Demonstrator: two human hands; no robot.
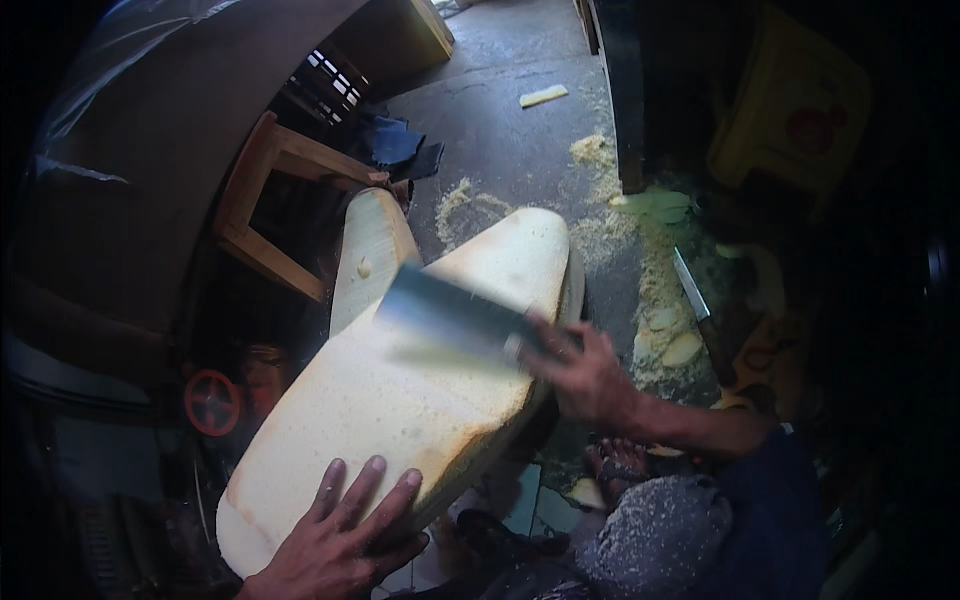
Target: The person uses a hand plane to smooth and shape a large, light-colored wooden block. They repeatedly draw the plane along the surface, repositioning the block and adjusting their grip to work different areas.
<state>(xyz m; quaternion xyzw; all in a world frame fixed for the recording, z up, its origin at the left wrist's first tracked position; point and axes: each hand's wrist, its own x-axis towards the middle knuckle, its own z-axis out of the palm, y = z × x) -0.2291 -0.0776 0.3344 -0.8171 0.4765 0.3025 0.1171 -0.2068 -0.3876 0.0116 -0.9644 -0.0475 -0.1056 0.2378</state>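
Observation:
A long cream foam block [370, 430], shaped like a seat pad with browned edges, lies diagonally below me. My left hand [350, 535] rests on its near end, fingers spread over the surface. My right hand [585, 375] is closed on a broad, flat metal tool [440, 315], blurred, over the upper part of the block; whether its face touches the foam is unclear. Behind the block stands another pale foam piece [365, 255].
A wooden stool frame [265, 250] is at left, a red wheel-like object [212, 400] lower down. Foam shavings [590, 150], a strip [543, 96] and a knife [692, 285] lie on the floor. A yellow chair [790, 130] stands at right; my foot [615, 465] is below.

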